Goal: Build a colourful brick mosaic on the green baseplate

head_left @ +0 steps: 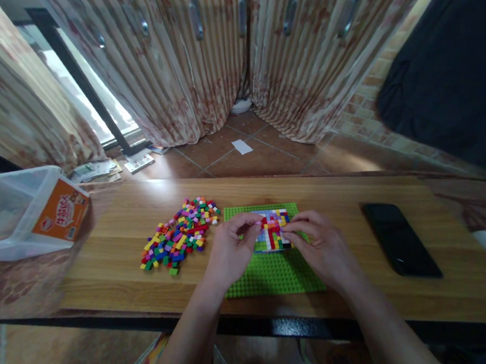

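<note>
A green studded baseplate [276, 273] lies on the wooden table. On its upper part sits a patch of small multicoloured toy bricks [273, 238], packed closely in rows. My left hand [233, 248] is at the patch's left side, thumb and forefinger pinched together over its upper left. A bit of red or pink shows at those fingertips, too small to tell apart from the bricks below. From the right, my right hand [322, 246] reaches in, its thumb and forefinger closed at the patch's right part. Whatever is between them is hidden.
Left of the baseplate is a heap of loose bricks [182, 231]. A black phone [400, 239] lies to the right. Beyond the table's left end stands a clear plastic bin [14, 233] with an orange label. Curtains [213, 79] hang behind the table.
</note>
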The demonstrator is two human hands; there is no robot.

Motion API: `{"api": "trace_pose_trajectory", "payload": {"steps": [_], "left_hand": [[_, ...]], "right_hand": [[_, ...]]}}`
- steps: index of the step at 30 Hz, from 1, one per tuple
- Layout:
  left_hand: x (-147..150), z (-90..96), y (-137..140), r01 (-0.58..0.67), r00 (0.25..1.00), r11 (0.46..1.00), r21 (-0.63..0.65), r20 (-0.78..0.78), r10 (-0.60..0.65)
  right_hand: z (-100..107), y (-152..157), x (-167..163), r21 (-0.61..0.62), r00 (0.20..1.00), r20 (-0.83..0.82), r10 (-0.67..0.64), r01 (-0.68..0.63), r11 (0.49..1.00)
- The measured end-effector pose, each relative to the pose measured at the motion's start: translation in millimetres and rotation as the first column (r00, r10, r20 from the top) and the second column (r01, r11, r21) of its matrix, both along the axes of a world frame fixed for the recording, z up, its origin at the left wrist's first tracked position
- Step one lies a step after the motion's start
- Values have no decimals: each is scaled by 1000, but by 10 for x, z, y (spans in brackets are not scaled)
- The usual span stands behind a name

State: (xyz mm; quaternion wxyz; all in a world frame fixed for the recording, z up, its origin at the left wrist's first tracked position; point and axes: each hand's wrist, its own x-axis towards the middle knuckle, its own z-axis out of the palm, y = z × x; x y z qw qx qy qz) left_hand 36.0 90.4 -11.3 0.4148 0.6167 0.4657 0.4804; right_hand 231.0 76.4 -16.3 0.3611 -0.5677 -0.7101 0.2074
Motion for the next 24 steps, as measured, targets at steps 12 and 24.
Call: {"api": "trace_pose_trajectory", "payload": {"steps": [12, 24], "left_hand": [[16, 30, -23, 25, 999, 1000, -7, -38, -26], [46, 52, -41, 93, 982, 990, 102, -176, -74]], "right_hand": [[-67, -23, -197, -133, 946, -197, -256, 233, 963], [-166, 39, -213, -317, 826, -456, -333, 198, 927]]}}
